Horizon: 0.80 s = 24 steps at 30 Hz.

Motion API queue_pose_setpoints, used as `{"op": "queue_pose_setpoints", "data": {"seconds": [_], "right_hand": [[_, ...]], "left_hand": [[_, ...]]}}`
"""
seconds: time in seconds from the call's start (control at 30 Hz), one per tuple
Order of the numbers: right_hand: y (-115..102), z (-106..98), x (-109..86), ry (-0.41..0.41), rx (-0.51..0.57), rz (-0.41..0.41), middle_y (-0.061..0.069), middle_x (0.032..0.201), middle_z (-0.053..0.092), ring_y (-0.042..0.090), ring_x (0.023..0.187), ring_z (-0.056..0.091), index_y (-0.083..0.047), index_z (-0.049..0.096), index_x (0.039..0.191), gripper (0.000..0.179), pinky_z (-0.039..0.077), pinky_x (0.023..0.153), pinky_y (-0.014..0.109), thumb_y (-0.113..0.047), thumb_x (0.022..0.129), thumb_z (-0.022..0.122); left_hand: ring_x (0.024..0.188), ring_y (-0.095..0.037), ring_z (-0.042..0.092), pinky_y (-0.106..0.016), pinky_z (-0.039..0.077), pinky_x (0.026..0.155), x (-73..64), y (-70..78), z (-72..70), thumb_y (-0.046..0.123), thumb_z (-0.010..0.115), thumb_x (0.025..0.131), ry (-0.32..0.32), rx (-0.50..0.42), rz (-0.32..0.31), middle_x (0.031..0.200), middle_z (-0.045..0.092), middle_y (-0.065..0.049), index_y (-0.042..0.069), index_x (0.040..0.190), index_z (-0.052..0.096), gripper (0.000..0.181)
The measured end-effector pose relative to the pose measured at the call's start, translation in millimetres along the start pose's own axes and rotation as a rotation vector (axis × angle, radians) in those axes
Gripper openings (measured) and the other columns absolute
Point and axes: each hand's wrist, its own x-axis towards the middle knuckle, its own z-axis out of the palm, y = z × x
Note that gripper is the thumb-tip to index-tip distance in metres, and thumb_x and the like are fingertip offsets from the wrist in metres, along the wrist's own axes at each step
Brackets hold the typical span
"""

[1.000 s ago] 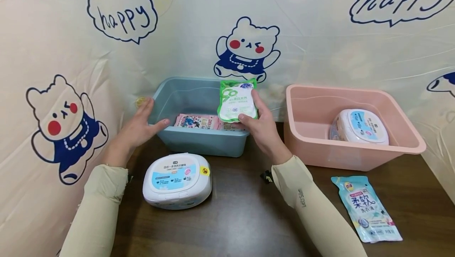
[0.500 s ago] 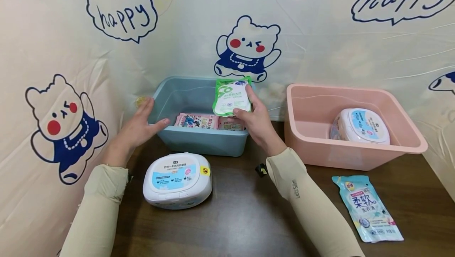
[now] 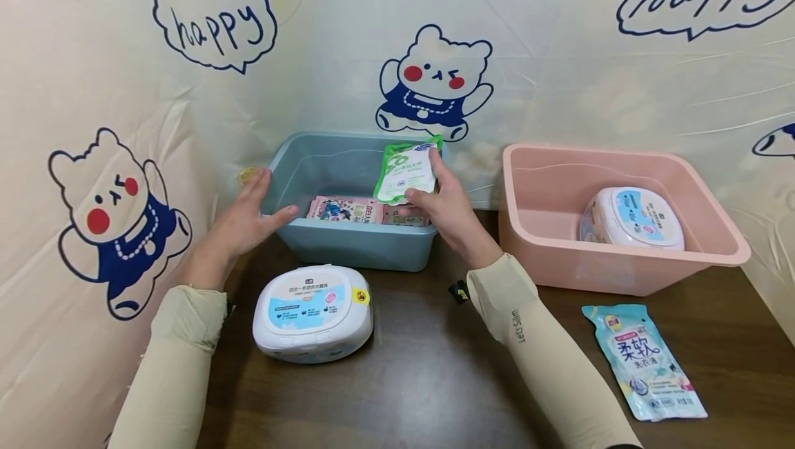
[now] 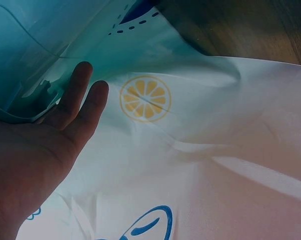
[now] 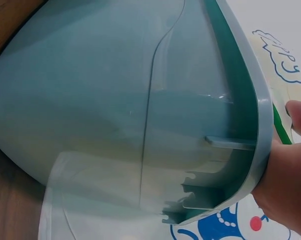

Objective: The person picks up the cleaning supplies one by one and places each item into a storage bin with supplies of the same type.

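My right hand pinches a white pouch with a green border, thumb on its front face. The pouch is tilted over the right part of a blue-grey plastic bin; only its green edge shows in the right wrist view, beside the bin's rim. Pink printed packets lie on the bin's floor, partly hidden by its front wall and the pouch. At the bin's left end my left hand touches the rim with fingers extended. Two of its fingers stand along the bin's outside in the left wrist view.
A white lidded tub sits on the dark wooden table before the blue bin. To the right stands a pink bin with a similar tub inside. A light-blue laundry pouch lies in front. Printed cloth hangs behind.
My right hand and the white-green pouch have shifted slightly left, and the pouch has tilted more. My left hand stays at the bin's rim.
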Motion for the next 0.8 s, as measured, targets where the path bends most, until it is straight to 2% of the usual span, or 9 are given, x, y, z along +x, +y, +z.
{"op": "queue_pose_setpoints", "data": {"seconds": [0.1, 0.23, 0.43, 0.5, 0.63, 0.8], "right_hand": [[-1.1, 0.5, 0.6, -0.012, -0.039, 0.015, 0.012, 0.160, 0.025, 0.037, 0.108, 0.065, -0.026, 0.003, 0.164, 0.093, 0.059, 0.083, 0.041, 0.011, 0.098, 0.057], [-2.3, 0.0, 1.1, -0.034, -0.091, 0.023, 0.010, 0.162, 0.025, 0.041, 0.109, 0.065, -0.026, 0.001, 0.164, 0.091, 0.058, 0.086, 0.042, 0.008, 0.100, 0.055], [-2.9, 0.1, 1.2, -0.053, -0.143, 0.028, 0.009, 0.162, 0.023, 0.033, 0.093, 0.070, -0.029, 0.001, 0.164, 0.091, 0.059, 0.085, 0.040, 0.005, 0.100, 0.056], [-2.7, 0.7, 1.4, -0.062, -0.139, 0.020, 0.005, 0.165, 0.016, 0.030, 0.098, 0.068, -0.032, 0.001, 0.164, 0.094, 0.059, 0.084, 0.040, 0.008, 0.099, 0.056], [-0.3, 2.7, 1.6, -0.082, -0.176, -0.029, -0.006, 0.169, 0.001, 0.036, 0.109, 0.065, -0.038, -0.002, 0.162, 0.099, 0.058, 0.085, 0.042, 0.013, 0.097, 0.052], [2.5, 4.2, -0.5, -0.091, -0.236, -0.081, -0.013, 0.168, -0.003, 0.032, 0.117, 0.064, -0.041, -0.005, 0.161, 0.096, 0.058, 0.086, 0.039, 0.008, 0.101, 0.050]], "left_hand": [[0.148, -0.053, 0.001, -0.082, 0.013, 0.101, -0.1, -0.1, 0.6, 0.077, 0.052, 0.087, 0.001, -0.005, 0.001, 0.168, -0.018, -0.002, 0.029, 0.161, -0.013, 0.109], [0.148, -0.053, 0.000, -0.082, 0.013, 0.101, -0.5, -0.3, 1.6, 0.078, 0.052, 0.086, 0.002, -0.007, -0.001, 0.167, -0.019, 0.000, 0.031, 0.160, -0.014, 0.109], [0.148, -0.052, 0.000, -0.082, 0.014, 0.101, -0.3, 1.5, 1.1, 0.078, 0.052, 0.087, -0.003, -0.009, -0.004, 0.167, -0.018, -0.001, 0.031, 0.160, -0.014, 0.109], [0.148, -0.052, 0.000, -0.082, 0.014, 0.100, -0.3, 2.0, 1.0, 0.077, 0.052, 0.087, -0.004, -0.010, -0.005, 0.167, -0.018, -0.001, 0.031, 0.160, -0.014, 0.109], [0.148, -0.052, 0.000, -0.082, 0.014, 0.100, -1.2, 2.0, 1.0, 0.075, 0.054, 0.088, -0.001, -0.011, -0.010, 0.168, -0.018, -0.001, 0.033, 0.159, -0.015, 0.107], [0.148, -0.052, 0.000, -0.082, 0.013, 0.101, -0.4, 1.7, 1.0, 0.077, 0.053, 0.087, -0.004, -0.014, -0.014, 0.167, -0.018, -0.001, 0.032, 0.160, -0.014, 0.109]]}}
